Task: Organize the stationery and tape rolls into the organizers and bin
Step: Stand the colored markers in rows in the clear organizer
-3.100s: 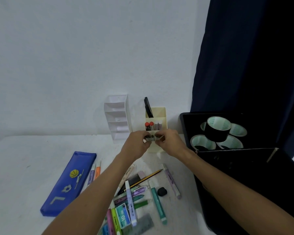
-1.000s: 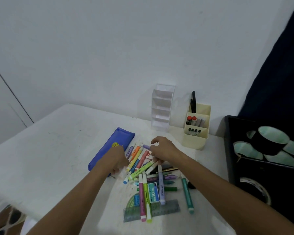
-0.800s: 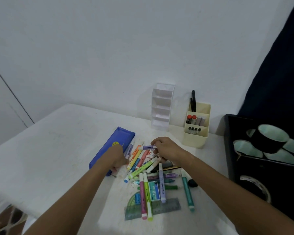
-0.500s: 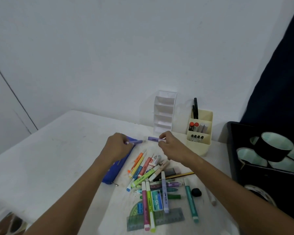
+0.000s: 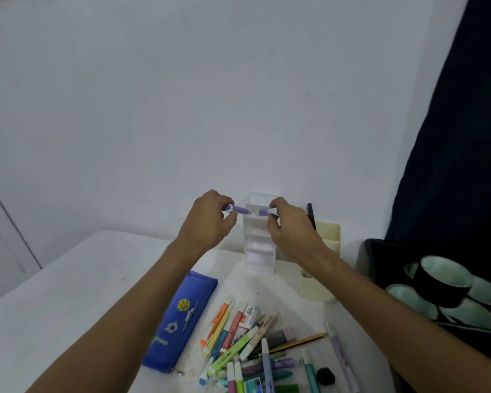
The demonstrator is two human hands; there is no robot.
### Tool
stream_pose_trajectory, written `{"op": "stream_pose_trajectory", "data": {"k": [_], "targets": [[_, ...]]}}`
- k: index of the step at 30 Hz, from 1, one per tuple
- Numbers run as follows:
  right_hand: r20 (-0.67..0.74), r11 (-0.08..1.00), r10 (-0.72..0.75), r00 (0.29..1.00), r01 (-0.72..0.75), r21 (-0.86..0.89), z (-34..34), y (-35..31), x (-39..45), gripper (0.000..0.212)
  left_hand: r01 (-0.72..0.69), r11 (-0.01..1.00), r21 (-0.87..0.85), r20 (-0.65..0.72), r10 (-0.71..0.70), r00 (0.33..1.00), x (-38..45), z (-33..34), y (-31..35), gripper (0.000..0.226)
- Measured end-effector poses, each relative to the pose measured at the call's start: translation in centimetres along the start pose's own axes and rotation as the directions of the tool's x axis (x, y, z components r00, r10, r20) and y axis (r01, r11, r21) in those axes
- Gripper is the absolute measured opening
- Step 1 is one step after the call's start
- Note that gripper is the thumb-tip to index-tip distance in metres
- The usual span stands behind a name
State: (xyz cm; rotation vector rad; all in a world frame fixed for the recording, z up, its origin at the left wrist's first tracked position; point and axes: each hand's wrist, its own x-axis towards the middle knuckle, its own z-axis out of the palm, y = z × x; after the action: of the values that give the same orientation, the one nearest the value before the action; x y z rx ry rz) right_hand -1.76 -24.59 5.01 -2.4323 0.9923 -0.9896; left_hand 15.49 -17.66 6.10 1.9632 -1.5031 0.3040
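**Two purple markers held up, one per hand**

Two hands are raised at the middle of the frame, in front of the white tiered organizer (image 5: 259, 239). Left hand (image 5: 210, 219): fingers curled, pinching a purple marker (image 5: 238, 209) that points right. Right hand (image 5: 291, 226): fingers curled, pinching a second purple marker (image 5: 265, 212) that points left. The two marker tips are near each other but apart.

Cream pen holder (image 5: 328, 259): right of the organizer, partly hidden by the right forearm; a black pen (image 5: 311, 215) stands in it.

Black bin (image 5: 380, 256): right edge of frame, holding black tape rolls (image 5: 442, 282) with pale green insides.

White table (image 5: 68, 293), lower half of frame:
- blue pencil case (image 5: 182, 319), printed with a yellow shell and white shapes; no legible writing
- loose pile of markers (image 5: 238, 341), many colours; their labels are too blurred to read
- yellow-and-black pencil (image 5: 298, 342)
- black eraser (image 5: 325, 375), lower right of the pile
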Motion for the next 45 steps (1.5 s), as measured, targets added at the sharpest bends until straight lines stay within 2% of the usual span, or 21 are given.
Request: {"op": "stream_pose_trajectory", "data": {"k": [4,12,18,23,29,33,40,45], "targets": [[0.001,1.0,-0.016,1.0,0.016,0.001,1.7,0.5,1.2,0.023,-0.014,1.0,0.002,0.027,0.014,1.0,0.9,1.6,0.0,0.014],[0.063,0.995,0.098,0.993,-0.098,-0.009,3.9,1.8,4.1,0.022,-0.004,1.0,0.028,0.131,0.001,0.991,2.7,3.8,-0.6,0.018],[0.149,0.996,0.037,0.988,-0.025,-0.086,6.1,2.5,4.9,0.022,0.025,1.0,0.012,0.236,-0.027,0.971,3.9,4.6,-1.1,0.019],[0.081,0.995,0.009,0.997,-0.001,-0.098,7.1,3.3,5.6,0.012,0.016,1.0,0.025,0.31,-0.023,0.95,4.7,5.2,-1.3,0.017],[0.034,0.986,-0.062,0.998,0.066,-0.15,8.5,4.5,6.3,0.014,0.021,0.999,0.026,0.35,-0.029,0.936,5.3,6.2,-1.9,0.019],[0.007,0.978,-0.115,0.993,0.115,-0.173,8.8,4.4,6.4,0.015,0.012,1.0,0.008,0.351,-0.014,0.936,5.7,6.8,-2.2,0.021],[-0.095,0.992,-0.072,0.993,0.062,-0.108,9.4,4.6,6.1,0.015,0.012,1.0,-0.013,0.322,-0.007,0.947,5.9,7.7,-2.7,0.025],[-0.09,0.968,-0.093,0.992,0.069,-0.242,10.1,5.3,6.1,0.013,-0.005,0.999,-0.032,0.297,0.014,0.955,6.1,8.1,-2.8,0.023]]}}
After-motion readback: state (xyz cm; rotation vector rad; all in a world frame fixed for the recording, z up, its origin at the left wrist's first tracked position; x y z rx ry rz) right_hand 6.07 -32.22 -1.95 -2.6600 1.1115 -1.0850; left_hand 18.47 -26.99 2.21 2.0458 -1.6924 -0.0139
